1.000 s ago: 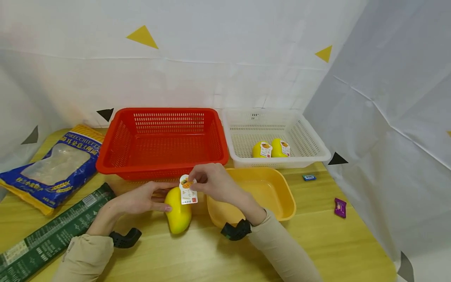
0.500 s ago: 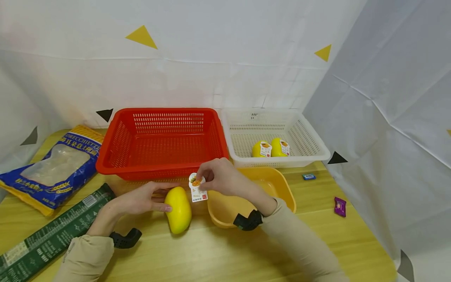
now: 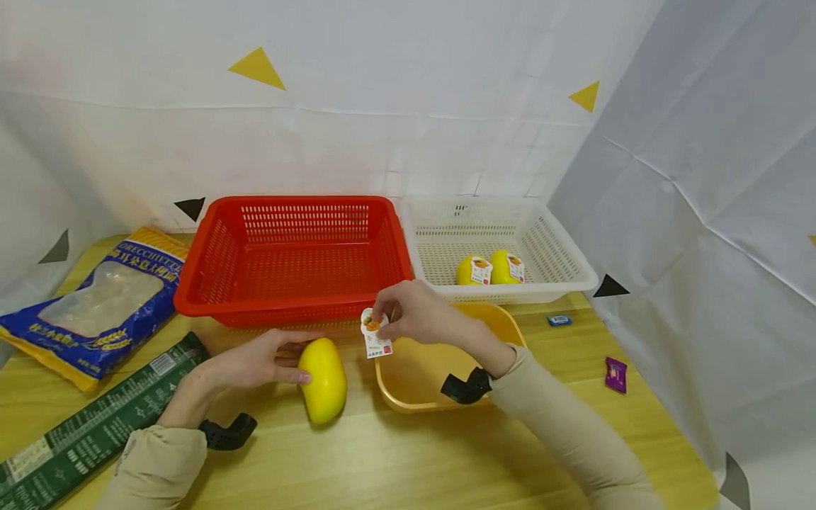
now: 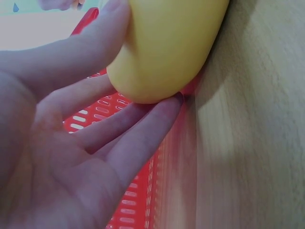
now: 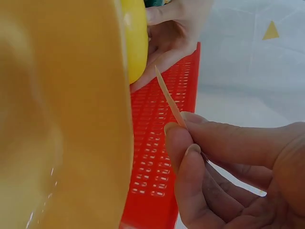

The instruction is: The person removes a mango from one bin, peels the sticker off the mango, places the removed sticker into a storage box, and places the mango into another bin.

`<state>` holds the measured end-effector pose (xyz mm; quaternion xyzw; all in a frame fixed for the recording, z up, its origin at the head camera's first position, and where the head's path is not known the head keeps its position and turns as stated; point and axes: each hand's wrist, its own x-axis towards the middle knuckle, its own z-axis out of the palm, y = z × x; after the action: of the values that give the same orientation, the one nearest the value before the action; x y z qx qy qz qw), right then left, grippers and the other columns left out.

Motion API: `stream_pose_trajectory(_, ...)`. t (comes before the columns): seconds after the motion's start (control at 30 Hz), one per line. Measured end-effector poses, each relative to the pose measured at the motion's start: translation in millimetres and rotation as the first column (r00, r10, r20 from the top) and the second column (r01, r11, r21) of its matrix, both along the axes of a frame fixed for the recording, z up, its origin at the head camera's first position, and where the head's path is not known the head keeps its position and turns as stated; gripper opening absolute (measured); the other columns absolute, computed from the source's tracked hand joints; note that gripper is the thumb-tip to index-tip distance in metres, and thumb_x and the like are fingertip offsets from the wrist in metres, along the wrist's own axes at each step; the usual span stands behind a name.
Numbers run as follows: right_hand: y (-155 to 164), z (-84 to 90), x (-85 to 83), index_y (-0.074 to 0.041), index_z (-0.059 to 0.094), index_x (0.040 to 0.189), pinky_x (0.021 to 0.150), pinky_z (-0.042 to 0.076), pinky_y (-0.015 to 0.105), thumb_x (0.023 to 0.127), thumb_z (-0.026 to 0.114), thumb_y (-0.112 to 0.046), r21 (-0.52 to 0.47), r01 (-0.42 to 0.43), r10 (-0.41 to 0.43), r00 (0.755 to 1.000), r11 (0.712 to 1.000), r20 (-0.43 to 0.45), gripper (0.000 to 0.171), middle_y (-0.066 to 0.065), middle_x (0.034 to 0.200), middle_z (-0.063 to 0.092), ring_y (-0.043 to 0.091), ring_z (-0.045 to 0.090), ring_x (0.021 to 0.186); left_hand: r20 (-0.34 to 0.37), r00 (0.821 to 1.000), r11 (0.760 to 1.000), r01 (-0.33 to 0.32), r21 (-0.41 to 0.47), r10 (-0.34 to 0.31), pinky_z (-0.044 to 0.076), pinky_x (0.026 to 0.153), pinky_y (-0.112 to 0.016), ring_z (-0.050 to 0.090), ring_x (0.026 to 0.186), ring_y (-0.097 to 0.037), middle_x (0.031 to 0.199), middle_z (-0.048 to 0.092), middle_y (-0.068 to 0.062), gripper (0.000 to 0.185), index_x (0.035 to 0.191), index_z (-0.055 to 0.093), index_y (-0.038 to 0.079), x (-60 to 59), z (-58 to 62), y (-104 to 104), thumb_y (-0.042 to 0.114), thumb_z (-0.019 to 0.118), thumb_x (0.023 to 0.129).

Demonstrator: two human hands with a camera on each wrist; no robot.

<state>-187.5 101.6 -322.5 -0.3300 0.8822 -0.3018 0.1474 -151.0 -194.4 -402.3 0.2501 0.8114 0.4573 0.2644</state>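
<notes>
While my left hand (image 3: 255, 361) steadies the yellow mango (image 3: 324, 379) on the wooden table (image 3: 395, 460), fingers laid straight along its left side and thumb over the top, my right hand (image 3: 414, 315) pinches the label (image 3: 375, 336) between thumb and fingertips. I see the label clear of the fruit, hanging just over the near-left rim of the yellow tub (image 3: 408, 397), which sits just right of the mango. From my left wrist view the fingers (image 4: 143, 129) cradle the mango's (image 4: 167, 43) underside without curling round it. From my right wrist view the label (image 5: 169, 98) shows edge-on, gripped at its lower end. Just beyond both hands stands the red basket (image 3: 293, 255), and to its right the white basket (image 3: 561, 262) holds two more labelled mangoes (image 3: 489, 269). At far left lie a blue pasta bag (image 3: 95, 304) and a green box (image 3: 95, 418).
</notes>
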Motion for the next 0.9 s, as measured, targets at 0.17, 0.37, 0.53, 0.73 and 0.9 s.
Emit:
stream_pose_trajectory(0.17, 4, 0.8, -2.1, -0.010, 0.070, 0.085, 0.063, 0.054, 0.024, 0.082, 0.081, -0.008, 0.049, -0.011, 0.011, 1.000, 0.999, 0.000, 0.012, -0.003, 0.078, 0.067, 0.011, 0.062, 0.067, -0.003, 1.000, 1.000, -0.007, -0.005, 0.007, 0.045, 0.107, -0.052, 0.049, 0.134, -0.042, 0.146, 0.051, -0.022, 0.074, 0.151, 0.040, -0.001, 0.3, -0.2, -1, 0.030, 0.072, 0.092)
stream_pose_trajectory(0.37, 13, 0.5, -4.9, -0.011, 0.069, 0.083, 0.061, 0.052, 0.025, 0.082, 0.082, -0.009, 0.121, -0.021, 0.020, 1.000, 0.992, 0.012, 0.013, -0.004, 0.077, 0.066, 0.012, 0.060, 0.066, -0.016, 1.000, 1.000, -0.003, -0.002, 0.003, 0.046, 0.107, -0.047, 0.049, 0.134, -0.042, 0.147, 0.050, -0.021, 0.074, 0.150, 0.041, 0.000, 0.0, -3.1, -2, 0.030, 0.073, 0.091)
stream_pose_trajectory(0.53, 18, -1.4, -8.2, -0.011, 0.070, 0.082, 0.056, 0.050, 0.024, 0.081, 0.082, -0.007, 0.196, -0.049, 0.047, 0.999, 0.979, 0.014, 0.012, -0.003, 0.072, 0.066, 0.010, 0.059, 0.061, -0.014, 1.000, 1.000, -0.007, -0.008, 0.007, 0.047, 0.106, -0.045, 0.050, 0.134, -0.041, 0.146, 0.051, -0.020, 0.075, 0.150, 0.042, 0.000, -0.5, -3.2, -1, 0.030, 0.074, 0.090)
stream_pose_trajectory(0.73, 21, -6.3, -12.5, -0.011, 0.072, 0.083, 0.055, 0.047, 0.022, 0.080, 0.082, -0.006, 0.263, -0.095, 0.099, 0.995, 0.960, -0.003, 0.012, -0.003, 0.070, 0.064, 0.009, 0.055, 0.061, -0.010, 1.000, 1.000, -0.004, -0.005, 0.004, 0.046, 0.106, -0.049, 0.049, 0.134, -0.044, 0.147, 0.049, -0.023, 0.076, 0.151, 0.040, -0.002, -0.2, -0.8, 0, 0.028, 0.074, 0.090)
stream_pose_trajectory(0.9, 23, -8.9, -15.2, -0.010, 0.074, 0.085, 0.057, 0.047, 0.021, 0.079, 0.082, -0.004, 0.277, -0.132, 0.140, 0.990, 0.952, -0.007, 0.012, -0.004, 0.072, 0.064, 0.010, 0.054, 0.064, 0.006, 1.000, 1.000, -0.011, -0.007, 0.011, 0.046, 0.107, -0.048, 0.048, 0.134, -0.043, 0.147, 0.049, -0.021, 0.075, 0.151, 0.040, 0.000, 0.1, -0.1, 1, 0.027, 0.074, 0.090)
